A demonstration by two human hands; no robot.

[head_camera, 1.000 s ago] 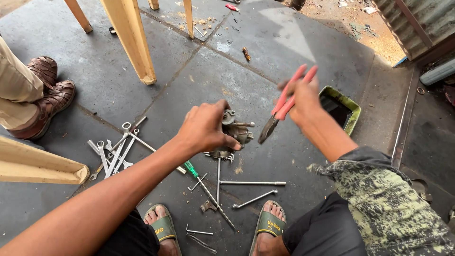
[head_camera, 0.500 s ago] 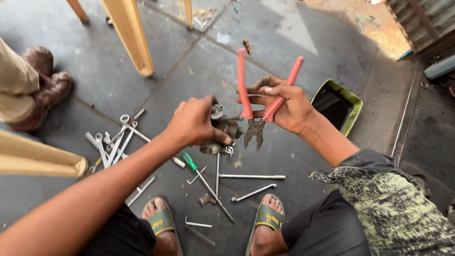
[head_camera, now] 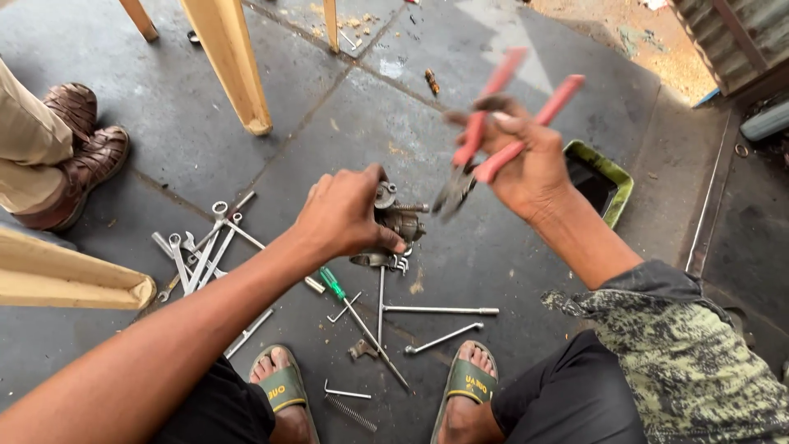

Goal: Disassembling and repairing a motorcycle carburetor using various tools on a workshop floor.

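A: Where's the metal part sitting; is it held firm?

B: The small grimy engine part [head_camera: 393, 226] rests on the concrete floor [head_camera: 509, 247] between the person's feet and the wooden legs; the left hand [head_camera: 343, 215] is clamped over its near side, fingers curled round it, thumb low against the base.

A: And the other hand?

B: The right hand [head_camera: 526, 160] is raised above and to the right of the part, fingers wrapped round the red-handled pliers [head_camera: 493, 140]; the handles are spread apart, so the nose looks partly open, though it is blurred and I cannot tell whether it grips anything.

A: What could go wrong, in your view?

B: The pliers' nose hangs near the left fingers; a quick stab could nip a knuckle; I'd also guess the part could skid on the smooth floor if the left hand's grip loosens.

A: Anything underfoot?

B: Loose long bolts [head_camera: 440, 311], a green-handled screwdriver [head_camera: 353, 308] and a heap of spanners [head_camera: 197, 251] lie just beside the sandalled feet [head_camera: 283, 386]; a dropped piece could roll among them; the green tray [head_camera: 604, 177] sits well apart to the right.
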